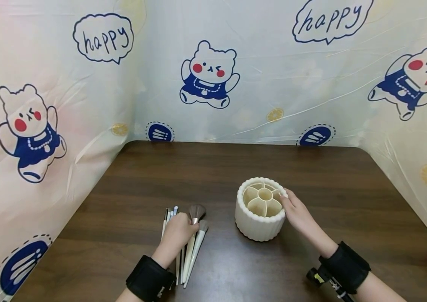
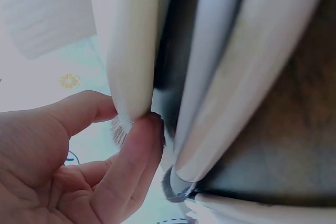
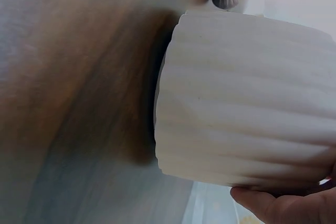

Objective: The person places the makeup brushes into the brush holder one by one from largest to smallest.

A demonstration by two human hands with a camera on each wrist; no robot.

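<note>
Brushes [image 1: 195, 254] lie beside a cream holder [image 1: 254, 227] with petal-shaped compartments [image 1: 257, 206].

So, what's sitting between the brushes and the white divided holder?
Nothing: in the head view, the stretch between the brushes and the white divided holder is just bare tabletop.

Round, off-white, fluted-walled holder [image 1: 257, 229] stood upright, petal-shaped compartments ringing a central tube. Left of it: slender, pale-handled brushes [image 1: 195, 256], closely bunched, soft grey-brown bristles at far end.
</note>
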